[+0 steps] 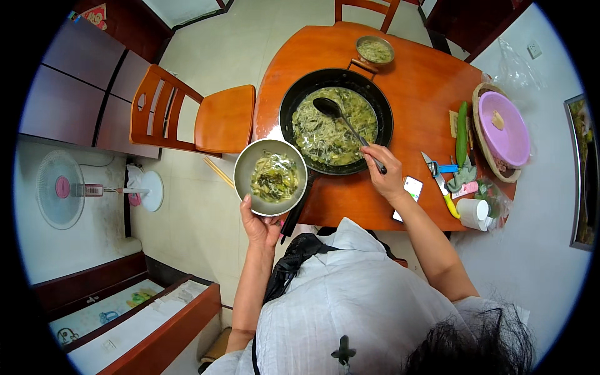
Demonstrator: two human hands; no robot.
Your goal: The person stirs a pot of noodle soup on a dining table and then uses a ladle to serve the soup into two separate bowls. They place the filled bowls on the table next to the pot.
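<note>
A metal bowl point(243, 161) partly filled with noodles and greens point(274, 180) rests in my left hand point(260, 227), the thumb over its near rim. It is held at the left of a large black wok point(386, 126) that stands on the table. My right hand point(383, 171) grips the handle of a dark ladle point(328, 108). The ladle's head is over the noodle soup point(337, 145) in the wok; whether it touches the surface I cannot tell. The wok's long black handle point(296, 211) points toward me, between the bowl and my body.
Beyond the wok, a second bowl point(375, 50) of noodles stands on the wooden table point(422, 84). At the right lie a smartphone point(412, 190), a yellow-handled knife point(440, 185), a blue peeler point(444, 168), a cucumber point(461, 136) and a purple basin point(508, 140). A wooden chair point(225, 119) stands left.
</note>
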